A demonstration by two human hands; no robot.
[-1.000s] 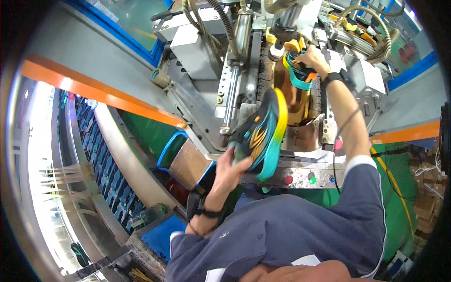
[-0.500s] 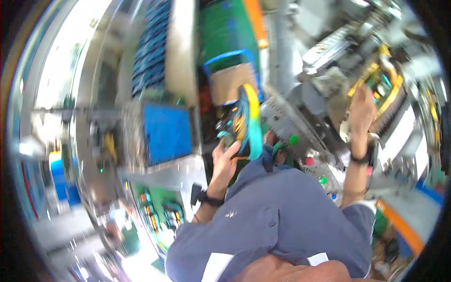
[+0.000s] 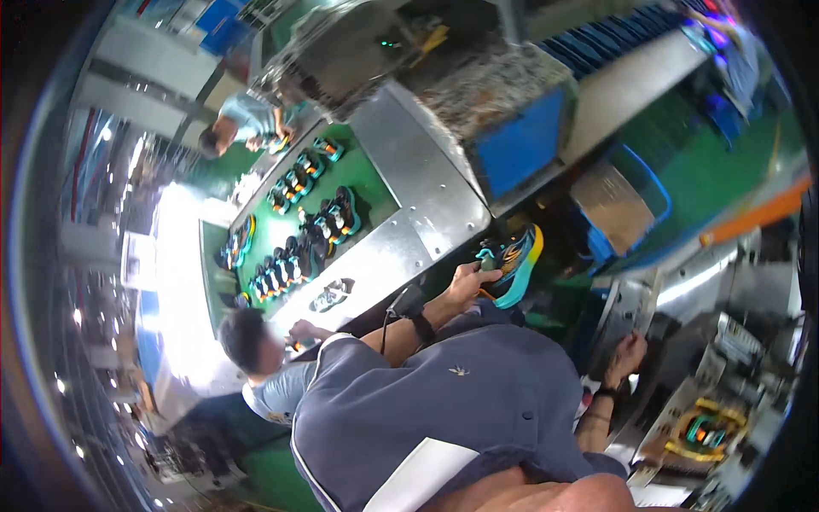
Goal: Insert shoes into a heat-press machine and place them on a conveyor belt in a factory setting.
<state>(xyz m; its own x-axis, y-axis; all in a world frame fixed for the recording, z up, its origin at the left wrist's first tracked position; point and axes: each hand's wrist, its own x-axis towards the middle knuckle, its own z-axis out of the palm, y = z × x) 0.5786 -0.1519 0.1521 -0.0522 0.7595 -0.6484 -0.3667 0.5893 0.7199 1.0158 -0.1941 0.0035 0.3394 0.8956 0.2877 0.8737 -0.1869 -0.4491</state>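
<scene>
My left hand (image 3: 467,283) is closed on a sneaker (image 3: 522,266), thumb on top. The shoe has a dark, orange-marked upper and a thick sole running from yellow to teal; it is tilted with its toe pointing away from me. My right hand (image 3: 630,352) is to the right, beside a grey metal machine (image 3: 682,341). Its fingers look curled, and I see nothing in them. Nearer the right edge, a yellow fixture (image 3: 706,433) surrounds a teal and orange object, perhaps another shoe.
Several sneakers (image 3: 294,260) stand in rows on a green-topped table with a metal edge (image 3: 409,243) at left. A co-worker (image 3: 273,358) is close on my left, another person (image 3: 243,128) beyond. A conveyor with a blue flap (image 3: 520,154) and a blue-framed cart (image 3: 610,205) lie ahead.
My view has swung left, bringing the table of shoes and the co-worker into sight. The right hand has come away from the yellow fixture. The left hand still holds the sneaker.
</scene>
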